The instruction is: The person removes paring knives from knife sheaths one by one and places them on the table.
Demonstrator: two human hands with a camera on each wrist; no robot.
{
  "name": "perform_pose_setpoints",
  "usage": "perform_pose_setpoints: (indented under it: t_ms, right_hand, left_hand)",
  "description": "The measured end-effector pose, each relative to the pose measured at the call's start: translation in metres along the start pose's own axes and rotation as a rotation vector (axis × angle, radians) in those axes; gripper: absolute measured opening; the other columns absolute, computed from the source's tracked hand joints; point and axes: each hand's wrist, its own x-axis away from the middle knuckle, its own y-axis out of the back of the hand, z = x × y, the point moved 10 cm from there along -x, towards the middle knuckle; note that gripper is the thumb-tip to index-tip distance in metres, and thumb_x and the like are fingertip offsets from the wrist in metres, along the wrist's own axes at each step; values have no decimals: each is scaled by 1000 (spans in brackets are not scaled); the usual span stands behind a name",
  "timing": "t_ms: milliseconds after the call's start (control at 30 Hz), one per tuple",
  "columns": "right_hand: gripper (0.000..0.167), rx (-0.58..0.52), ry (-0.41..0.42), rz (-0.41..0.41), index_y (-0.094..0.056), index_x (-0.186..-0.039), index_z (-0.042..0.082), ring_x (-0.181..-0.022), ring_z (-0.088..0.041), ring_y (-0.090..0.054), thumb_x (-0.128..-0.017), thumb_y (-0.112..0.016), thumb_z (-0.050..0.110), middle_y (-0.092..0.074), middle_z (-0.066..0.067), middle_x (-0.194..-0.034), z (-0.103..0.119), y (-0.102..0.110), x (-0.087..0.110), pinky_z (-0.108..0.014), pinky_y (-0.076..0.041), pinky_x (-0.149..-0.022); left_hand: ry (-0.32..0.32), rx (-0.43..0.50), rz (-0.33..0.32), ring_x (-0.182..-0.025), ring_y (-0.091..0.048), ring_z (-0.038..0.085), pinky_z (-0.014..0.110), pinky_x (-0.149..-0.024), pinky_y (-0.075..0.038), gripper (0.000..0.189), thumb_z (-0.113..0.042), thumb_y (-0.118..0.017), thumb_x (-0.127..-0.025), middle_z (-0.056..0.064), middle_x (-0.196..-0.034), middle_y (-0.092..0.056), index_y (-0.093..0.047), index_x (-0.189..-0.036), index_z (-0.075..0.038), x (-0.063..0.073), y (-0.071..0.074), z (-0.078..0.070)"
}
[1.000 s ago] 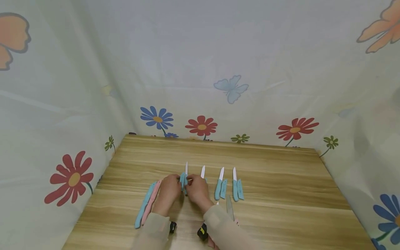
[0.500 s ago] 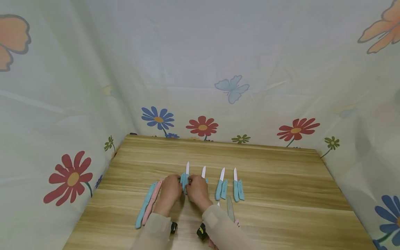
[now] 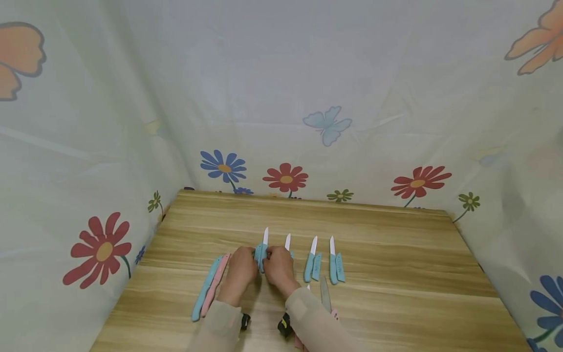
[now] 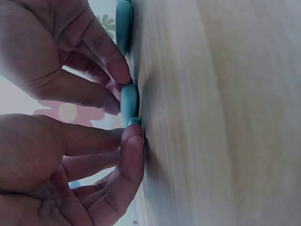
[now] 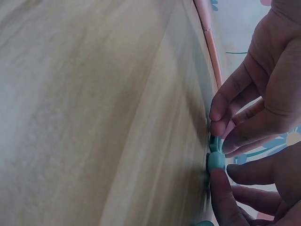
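In the head view a paring knife (image 3: 266, 235) with a pale blade and teal handle lies pointing away from me, its teal blade sheath (image 3: 258, 252) alongside on the left. My left hand (image 3: 240, 270) pinches the sheath between thumb and fingers. The handle is pinched by my right hand (image 3: 280, 267). Both wrist views show the handle end (image 4: 129, 101) and the sheath end (image 5: 215, 142) side by side, low at the tabletop. Fingers hide part of both pieces.
Right of my hands lie more teal knives (image 3: 310, 264) with sheaths beside them; one is partly covered by my right hand. A teal knife (image 3: 205, 291) and a pink knife (image 3: 215, 286) lie left. Near my right sleeve is a larger blade (image 3: 325, 295). A patterned curtain (image 3: 281, 98) surrounds the table.
The sheath and knife handle sit slightly closer together than a second ago. Both hands keep their pinch and hardly move; the whole head view shifts a little.
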Motion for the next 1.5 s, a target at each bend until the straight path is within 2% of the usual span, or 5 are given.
perform_pose_setpoints:
  t_ms: [467, 733, 867, 1033, 1500]
  right_hand:
    - [28, -92, -11, -11, -76, -111, -2, -82, -22, -65, -83, -76, 2, -73, -9, -87, 3, 9, 14, -40, -55, -76]
    - [30, -272, -81, 95, -75, -117, 2, -73, -11, -62, -88, -75, 9, -72, -2, -89, -1, -5, 30, -27, -53, -67]
    - [32, -366, -92, 141, -73, -118, 0, -70, -7, -61, -87, -72, 8, -72, -3, -89, 1, -13, 38, -23, -51, -62]
    - [36, -485, -121, 193, -70, -121, -6, -67, -8, -63, -86, -71, 3, -71, -8, -92, 4, -24, 50, -22, -54, -60]
    - [44, -745, -216, 361, -58, -134, -12, -96, -25, -72, -91, -64, -3, -70, -23, -118, 17, -60, 78, -35, -64, -79]
  left_hand:
    - [0, 40, -28, -102, -67, 42, 54, -90, -57, 33, -6, -70, -90, 26, -108, -70, -70, -120, 8, 13, 12, 1]
    - [-14, 0, -64, -101, -67, 40, 53, -87, -58, 38, -11, -75, -90, 23, -104, -68, -68, -122, 10, 33, 28, 6]
    - [3, -7, -56, -110, -63, 51, 58, -96, -54, 44, -13, -76, -90, 29, -120, -67, -66, -125, 11, 42, 33, 10]
    - [52, 1, -52, -110, -58, 54, 60, -94, -53, 51, -16, -78, -90, 32, -131, -60, -62, -131, 10, 53, 38, 19]
    - [87, -14, -61, -114, -55, 55, 62, -96, -49, 53, -12, -72, -93, 36, -126, -61, -56, -137, 13, 85, 54, 37]
